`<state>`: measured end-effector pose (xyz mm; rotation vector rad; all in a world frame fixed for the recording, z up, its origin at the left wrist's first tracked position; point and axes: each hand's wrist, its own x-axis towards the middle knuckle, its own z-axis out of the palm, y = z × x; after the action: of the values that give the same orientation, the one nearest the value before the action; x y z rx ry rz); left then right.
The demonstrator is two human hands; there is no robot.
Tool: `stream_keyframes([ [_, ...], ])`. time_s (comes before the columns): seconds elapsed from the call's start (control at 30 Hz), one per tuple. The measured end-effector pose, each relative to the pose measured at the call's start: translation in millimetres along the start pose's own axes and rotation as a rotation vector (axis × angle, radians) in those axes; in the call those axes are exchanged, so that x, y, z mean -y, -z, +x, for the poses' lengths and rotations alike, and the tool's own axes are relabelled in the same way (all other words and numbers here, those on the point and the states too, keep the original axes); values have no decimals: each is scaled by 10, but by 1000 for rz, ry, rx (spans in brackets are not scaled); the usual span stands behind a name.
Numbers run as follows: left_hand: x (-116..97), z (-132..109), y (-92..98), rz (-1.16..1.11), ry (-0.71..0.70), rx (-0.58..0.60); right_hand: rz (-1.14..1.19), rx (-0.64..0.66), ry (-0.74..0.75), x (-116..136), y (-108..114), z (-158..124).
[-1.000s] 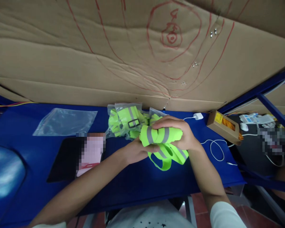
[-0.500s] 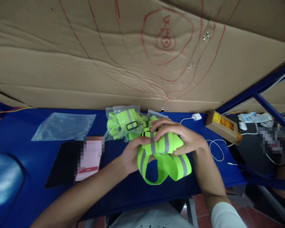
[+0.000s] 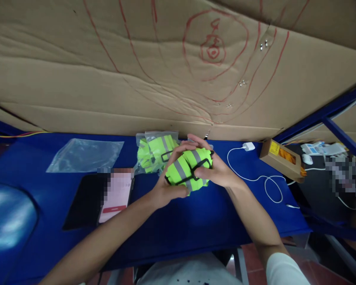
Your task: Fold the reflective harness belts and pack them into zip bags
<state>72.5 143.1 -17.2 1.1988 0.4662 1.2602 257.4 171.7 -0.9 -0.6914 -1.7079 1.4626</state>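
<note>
Between both hands I hold a folded bundle of neon-green reflective strap (image 3: 179, 168) with grey stripes and black buckles, raised over the table. My left hand (image 3: 167, 192) closes around its left side, thumb along the lower edge. My right hand (image 3: 218, 170) grips the right side, thumb pressed on a black buckle. Just behind the bundle lie clear zip bags (image 3: 154, 152) with similar green straps inside; my fingers partly cover them. Off to the left, a clear plastic bag (image 3: 84, 155) lies flat on the blue table (image 3: 195, 225).
A phone with a lit screen (image 3: 117, 198) rests by a black flat object (image 3: 84, 202) left of my forearm. At right are a white charger (image 3: 249, 146) with its cable and a cardboard box (image 3: 281, 160). A cardboard wall (image 3: 136, 95) with red rings rises behind; a blue frame (image 3: 341, 132) stands right.
The strap loops that hung below my hands are now gathered into a compact bundle. The bundle has been turned so its black buckles face me, and my right hand has shifted its grip.
</note>
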Motion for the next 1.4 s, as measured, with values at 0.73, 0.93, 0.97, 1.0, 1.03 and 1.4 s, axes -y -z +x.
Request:
stream_keyframes([
  [0.73,-221,-38,-44,-542,455,44,-318,-111,372,186,49,-133],
  [0.93,-182,17,0,-519,553,-104,-636,54,398,147,140,-106],
  [0.97,-168,45,20,-501,562,-141,-652,62,363,133,157,-110],
  [1.0,-154,74,42,-483,565,-179,-650,75,315,121,176,-115],
  [1.03,-141,101,64,-466,563,-213,-627,99,256,112,197,-120],
  [1.4,78,24,13,153,94,-218,144,-436,-211,-215,-163,-38],
])
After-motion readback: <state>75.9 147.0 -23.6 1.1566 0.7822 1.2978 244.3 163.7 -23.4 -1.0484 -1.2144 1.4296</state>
